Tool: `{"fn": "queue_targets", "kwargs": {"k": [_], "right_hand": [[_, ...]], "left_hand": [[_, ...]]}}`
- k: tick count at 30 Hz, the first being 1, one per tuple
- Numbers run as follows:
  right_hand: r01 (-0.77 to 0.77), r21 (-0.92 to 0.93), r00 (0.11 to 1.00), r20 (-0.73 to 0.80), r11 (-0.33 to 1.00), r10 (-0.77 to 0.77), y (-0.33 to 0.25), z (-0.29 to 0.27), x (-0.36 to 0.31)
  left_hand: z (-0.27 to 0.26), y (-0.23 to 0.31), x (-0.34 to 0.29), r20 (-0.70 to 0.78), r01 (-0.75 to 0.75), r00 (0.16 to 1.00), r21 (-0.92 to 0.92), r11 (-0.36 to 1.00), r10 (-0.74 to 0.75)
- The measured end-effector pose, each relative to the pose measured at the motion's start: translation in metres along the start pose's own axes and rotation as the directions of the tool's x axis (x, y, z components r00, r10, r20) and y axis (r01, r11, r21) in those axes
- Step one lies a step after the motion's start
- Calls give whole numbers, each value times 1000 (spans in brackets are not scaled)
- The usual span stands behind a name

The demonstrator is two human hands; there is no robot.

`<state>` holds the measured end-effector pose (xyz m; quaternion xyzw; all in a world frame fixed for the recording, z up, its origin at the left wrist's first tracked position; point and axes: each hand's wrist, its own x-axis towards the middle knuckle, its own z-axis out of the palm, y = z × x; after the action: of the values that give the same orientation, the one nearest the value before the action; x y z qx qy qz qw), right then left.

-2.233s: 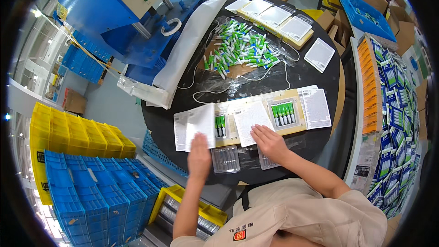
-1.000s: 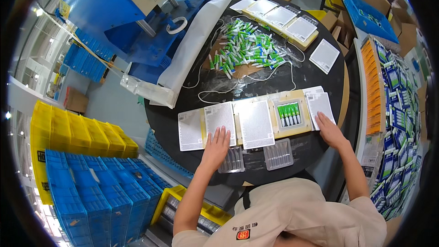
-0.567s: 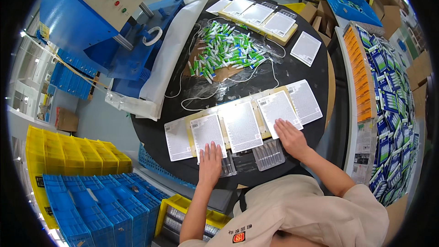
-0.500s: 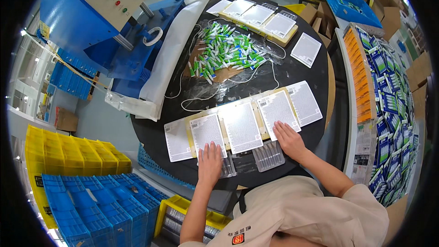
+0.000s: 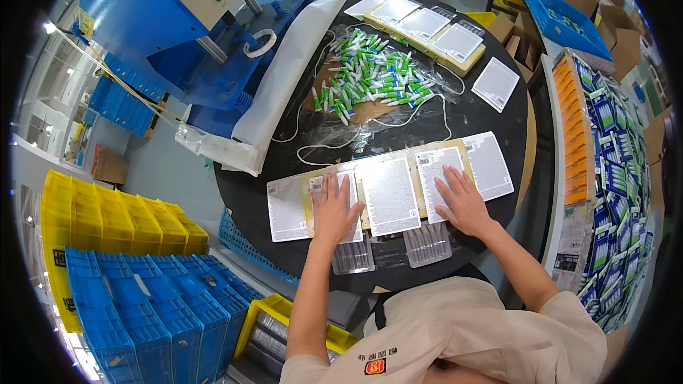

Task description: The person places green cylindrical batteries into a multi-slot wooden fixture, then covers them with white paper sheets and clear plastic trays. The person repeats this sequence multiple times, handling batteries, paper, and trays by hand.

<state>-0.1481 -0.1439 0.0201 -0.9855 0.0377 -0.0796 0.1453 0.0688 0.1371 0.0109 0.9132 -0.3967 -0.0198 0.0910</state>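
My left hand (image 5: 334,210) lies flat with fingers spread on a white printed card (image 5: 350,236), over a pale yellow jig (image 5: 308,208). On another printed card (image 5: 430,169) to the right rests my right hand (image 5: 462,203), its fingers also spread. Between them sits a middle card (image 5: 388,195) on the same jig. A card (image 5: 287,213) lies at the left end and one more (image 5: 489,165) at the right end. Clear ribbed plastic blisters (image 5: 353,256) (image 5: 428,244) stick out toward me from beneath the cards under my hands.
Small green-and-white tubes (image 5: 370,75) are heaped mid-table among white cords. Beyond stands a second card-covered jig (image 5: 466,65). A blue machine (image 5: 213,64) borders the left; blue crates (image 5: 153,306) and yellow crates (image 5: 121,217) stand lower left. Packed blister cards (image 5: 612,199) fill the right side.
Both hands have slid farther up their cards, away from me, and the left has spread its fingers. More of the left blister shows. The whole view has shifted slightly.
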Motion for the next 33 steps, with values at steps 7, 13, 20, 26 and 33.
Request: {"fn": "queue_targets", "kwargs": {"k": [7, 13, 20, 26, 33], "right_hand": [[-83, -70, 995, 55, 994, 87, 1, 16, 23], [-55, -105, 984, 166, 993, 71, 5, -1, 20], [-128, -151, 983, 115, 980, 146, -4, 14, 28], [-250, -247, 960, 60, 936, 272, -27, 33, 46], [-239, -37, 913, -349, 970, 212, 50, -10, 35]], "left_hand": [[6, -7, 15, 50, 21, 999, -81, 997, -17], [4, 2, 18, 102, 31, 994, 7, 999, -32], [19, 1, 18, 43, -2, 999, -13, 1000, 2], [8, -3, 21, 80, 46, 996, -127, 991, -36], [-42, -10, -82, -272, 149, 904, -525, 838, -331]]}}
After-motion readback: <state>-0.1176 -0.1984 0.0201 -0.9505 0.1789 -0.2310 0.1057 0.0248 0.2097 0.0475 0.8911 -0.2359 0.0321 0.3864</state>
